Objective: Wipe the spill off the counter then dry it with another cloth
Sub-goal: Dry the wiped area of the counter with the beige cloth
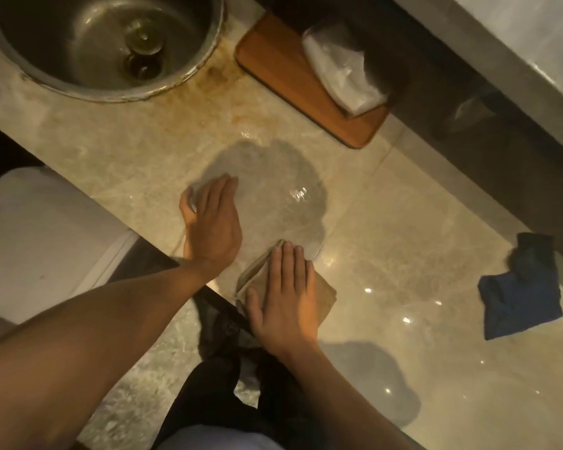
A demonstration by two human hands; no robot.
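Right hand [285, 295] is pressed flat, fingers together, on a folded tan cloth [322, 295] just beside the spill [267, 177]. Left hand [213, 222] is spread open, empty, at the spill's edge on the table [403, 206]. No writing can be read.

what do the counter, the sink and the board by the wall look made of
Counter: polished stone, probably marble, with beige veining and glossy light spots. Sink: brushed metal, likely stainless steel, with a dull grey sheen. Board: looks like smooth wood, orange-brown with rounded corners.

Your right hand [281, 293] covers most of the tan cloth [325, 295]. The sink [189, 71] runs off the top edge, and your left hand's fingertips [189, 203] blur.
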